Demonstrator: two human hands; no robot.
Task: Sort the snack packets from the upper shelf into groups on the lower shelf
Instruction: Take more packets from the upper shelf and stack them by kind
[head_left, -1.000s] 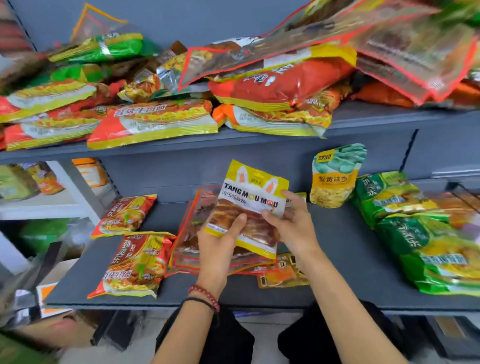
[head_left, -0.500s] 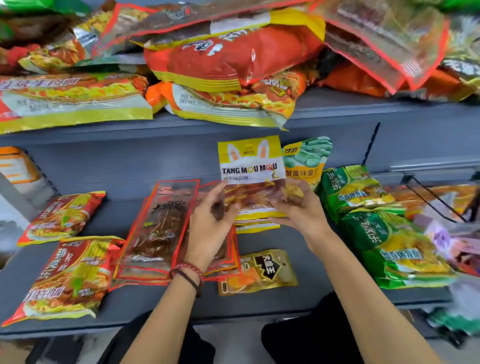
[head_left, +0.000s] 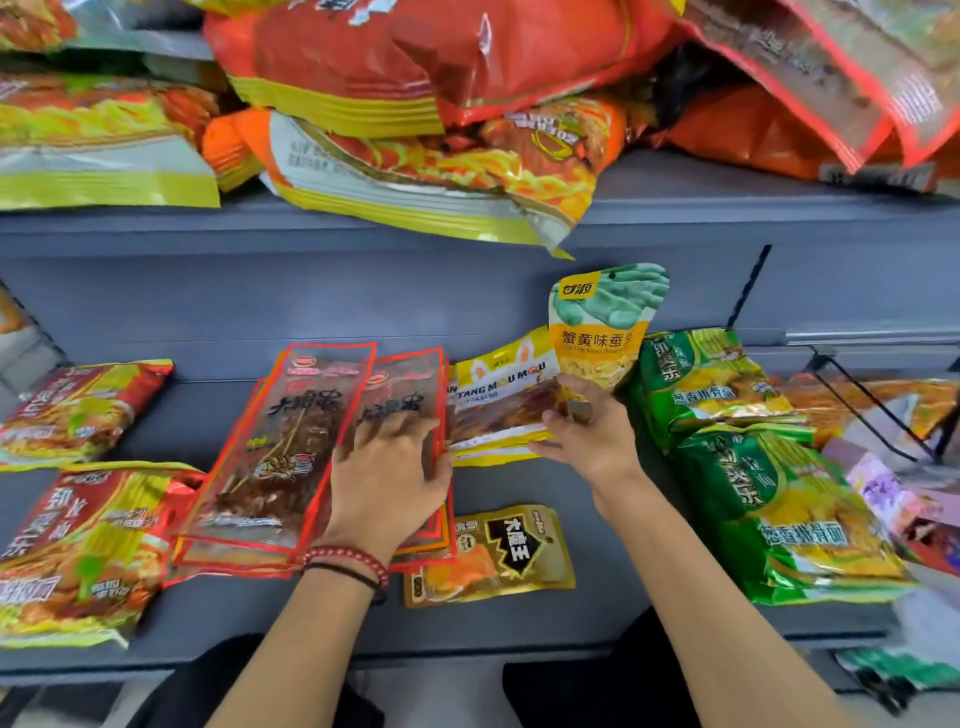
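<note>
A yellow TANG MOU MOU packet (head_left: 498, 400) lies on the lower shelf (head_left: 597, 618), atop another like it, and my right hand (head_left: 587, 431) pinches its right edge. My left hand (head_left: 387, 478) rests flat, fingers spread, on the stack of red-bordered clear skewer packets (head_left: 291, 452) just to its left. Red noodle packets (head_left: 78, 551) lie at the far left, green ones (head_left: 769, 478) at the right. A yellow-and-green bean packet (head_left: 602, 322) stands against the back wall. The upper shelf (head_left: 701, 208) holds a heap of red and orange packets (head_left: 415, 67).
A small gold packet (head_left: 493, 556) lies near the front edge between my forearms. A black wire divider (head_left: 878, 415) stands at the right with more packets behind it. Bare shelf surface shows in front of the gold packet.
Both hands held the yellow packet up; now it lies on the shelf beside the skewer stack. My left hand has let go and moved onto the skewer packets.
</note>
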